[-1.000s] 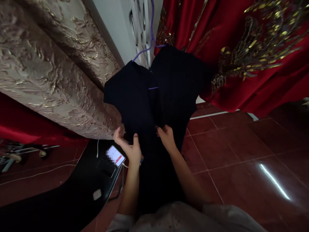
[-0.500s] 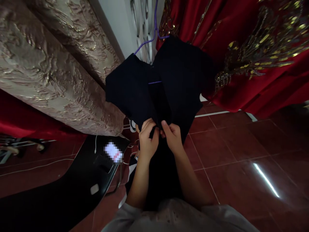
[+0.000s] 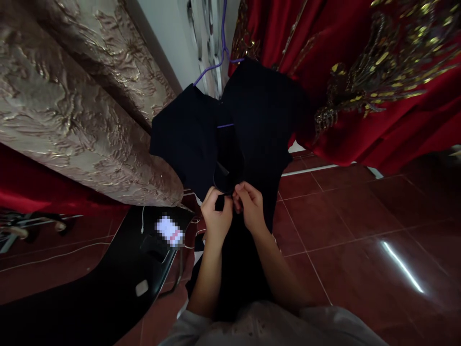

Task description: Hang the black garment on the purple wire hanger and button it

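Observation:
A dark navy short-sleeved garment [image 3: 264, 110] hangs from a purple hanger [image 3: 225, 53] in front of me, its front parted down the middle. My left hand [image 3: 216, 209] pinches one front edge of the garment between thumb and fingers. Close beside it, my right hand [image 3: 249, 202] is closed at the opposite edge, fingertips together on the dark cloth. The two hands nearly meet at the lower end of the opening. Whether a button or other fastener sits between the fingertips is too dark to make out.
On the left is a black chaise-like surface [image 3: 108, 278] with a lit phone [image 3: 169, 230], a dark phone [image 3: 153, 247] and a small white case [image 3: 141, 288]. Textured beige fabric [image 3: 90, 120] hangs above it. Red sequined cloth [image 3: 345, 134] hangs at right over red floor tiles [image 3: 342, 230].
Both hands have come slightly left and lower with the garment's edges. The left front edge has curled outward, showing its inner side. The right fingers have drawn in closer together.

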{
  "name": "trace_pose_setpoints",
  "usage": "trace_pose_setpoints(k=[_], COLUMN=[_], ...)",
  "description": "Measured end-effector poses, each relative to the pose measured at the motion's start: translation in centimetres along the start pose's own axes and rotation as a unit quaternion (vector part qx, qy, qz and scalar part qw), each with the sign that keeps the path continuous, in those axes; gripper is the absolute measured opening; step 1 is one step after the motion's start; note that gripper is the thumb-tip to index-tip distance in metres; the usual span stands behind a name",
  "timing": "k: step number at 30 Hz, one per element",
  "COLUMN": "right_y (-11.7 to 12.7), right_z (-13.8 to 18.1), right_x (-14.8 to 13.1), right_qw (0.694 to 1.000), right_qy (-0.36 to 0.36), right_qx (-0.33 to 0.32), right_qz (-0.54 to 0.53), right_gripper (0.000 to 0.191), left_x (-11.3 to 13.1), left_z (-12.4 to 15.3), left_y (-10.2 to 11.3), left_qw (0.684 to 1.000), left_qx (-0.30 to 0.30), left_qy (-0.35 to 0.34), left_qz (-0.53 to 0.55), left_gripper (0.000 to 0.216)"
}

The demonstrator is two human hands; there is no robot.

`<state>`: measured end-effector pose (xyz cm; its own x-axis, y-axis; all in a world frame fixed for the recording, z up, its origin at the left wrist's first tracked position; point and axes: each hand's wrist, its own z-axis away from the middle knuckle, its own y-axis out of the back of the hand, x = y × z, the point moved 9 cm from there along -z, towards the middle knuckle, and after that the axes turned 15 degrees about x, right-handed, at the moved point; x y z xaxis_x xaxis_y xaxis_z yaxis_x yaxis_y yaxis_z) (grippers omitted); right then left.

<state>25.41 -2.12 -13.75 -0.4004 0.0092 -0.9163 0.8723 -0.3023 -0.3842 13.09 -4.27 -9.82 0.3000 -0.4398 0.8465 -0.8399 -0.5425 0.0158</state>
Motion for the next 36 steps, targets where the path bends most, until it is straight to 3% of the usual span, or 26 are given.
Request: trace_pose_setpoints(k=[3, 7, 10, 14, 16, 18, 21, 23, 25, 27, 29, 31, 33, 36], right_y=[-0.1, -1.7, -3.9, -6.9, -8.0, -8.7, -9.1, -8.9, -8.6, -8.6, -8.8, -8.5, -7.6, -6.4], right_z=[-0.1, -0.5, -3.0, -8.3, -10.0, -10.8, -10.7, -10.3, -9.9, -9.5, -9.2, -9.2, -9.7, -10.8], right_x=[0.3, -1.5, -5.7, -13.9, -17.3, -18.7, -17.6, -16.7, -16.7, -17.4, -18.1, -18.3, -17.0, -12.3], right_qw=[0.999, 0.993, 0.992, 0.993, 0.986, 0.982, 0.986, 0.989, 0.989, 0.985, 0.978, 0.966, 0.954, 0.946], right_qy=[-0.025, -0.032, -0.006, 0.074, 0.122, 0.143, 0.123, 0.111, 0.12, 0.144, 0.183, 0.241, 0.291, 0.288], right_qx=[-0.02, -0.106, -0.124, -0.09, -0.078, -0.085, -0.101, -0.097, -0.087, -0.088, -0.1, -0.092, -0.058, -0.032], right_qz=[-0.011, 0.037, 0.035, -0.038, -0.084, -0.095, -0.054, -0.03, -0.028, -0.027, -0.015, 0.004, 0.042, 0.146], right_gripper=[0.033, 0.031, 0.027, 0.026, 0.031, 0.035, 0.04, 0.043, 0.042, 0.038, 0.033, 0.028, 0.029, 0.033], left_x=[0.1, 0.5, 0.0, -2.7, -3.9, -4.2, -1.9, 1.1, 4.5, 7.9, 10.2, 11.5, 12.2, 11.4], left_z=[-0.1, -0.7, -1.5, -2.6, -2.8, -2.9, -3.5, -5.5, -9.0, -12.6, -14.5, -15.3, -15.7, -18.4], left_y=[0.3, 0.9, 0.4, -1.4, -2.0, -2.7, -3.6, -3.7, -3.4, -3.3, -4.7, -6.3, -6.5, -2.6], left_qw=[1.0, 0.999, 0.997, 0.995, 0.992, 0.987, 0.969, 0.961, 0.971, 0.974, 0.964, 0.953, 0.944, 0.945], left_qx=[-0.002, 0.036, 0.04, 0.009, -0.014, -0.071, -0.196, -0.227, -0.17, -0.074, -0.052, -0.069, -0.069, 0.028], left_qy=[-0.015, -0.031, -0.06, -0.091, -0.106, -0.114, -0.131, -0.147, -0.168, -0.215, -0.261, -0.295, -0.321, -0.325], left_qz=[0.0, 0.012, 0.012, -0.041, -0.07, -0.085, -0.073, -0.054, -0.027, 0.014, 0.022, 0.0, -0.026, -0.029], left_gripper=[0.017, 0.018, 0.016, 0.017, 0.016, 0.017, 0.02, 0.026, 0.035, 0.036, 0.028, 0.03, 0.033, 0.025])
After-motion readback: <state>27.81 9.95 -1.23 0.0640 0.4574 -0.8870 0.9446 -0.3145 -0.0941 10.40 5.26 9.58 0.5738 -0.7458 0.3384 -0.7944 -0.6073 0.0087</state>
